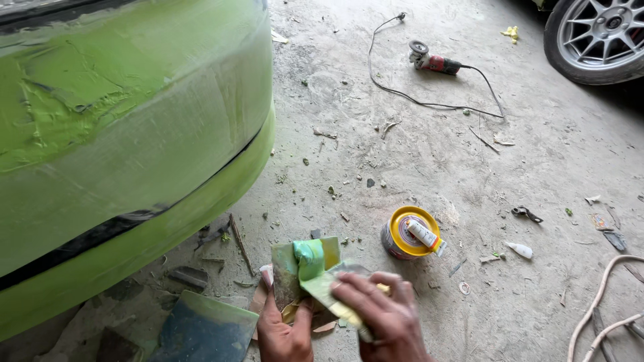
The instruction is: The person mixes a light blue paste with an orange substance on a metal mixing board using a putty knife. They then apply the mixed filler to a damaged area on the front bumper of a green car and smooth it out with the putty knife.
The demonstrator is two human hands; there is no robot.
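My left hand [282,335] grips a small mixing board [287,271] from below; a blob of green filler putty [309,257] lies on it. My right hand [379,318] holds a thin spreader blade [322,287] smeared with green putty, its edge resting on the board by the blob. A green, putty-covered car bumper [127,134] fills the left side, just left of both hands.
A yellow-lidded tin [410,233] with a small tube [424,236] on top stands on the concrete floor to the right. Farther back lie an angle grinder [433,62] with its cord, a car wheel [596,37] at top right and hoses [597,308] at lower right.
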